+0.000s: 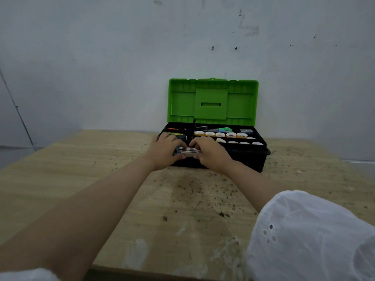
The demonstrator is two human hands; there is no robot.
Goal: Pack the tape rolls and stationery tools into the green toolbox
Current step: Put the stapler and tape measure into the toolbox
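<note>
Grip: your left hand [164,149] and right hand [211,154] both pinch a flat tool [189,150], possibly metal | Place: over the green toolbox [247,160] front rim | Risk: it may snag that rim and drop outside.

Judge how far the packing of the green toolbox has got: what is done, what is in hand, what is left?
Done: tape rolls stand in rows in the toolbox tray, with a green tool behind them. In hand: the left hand and right hand together hold a small flat item over the tray's front left. Left: setting that item in; the lid stands open.
</note>
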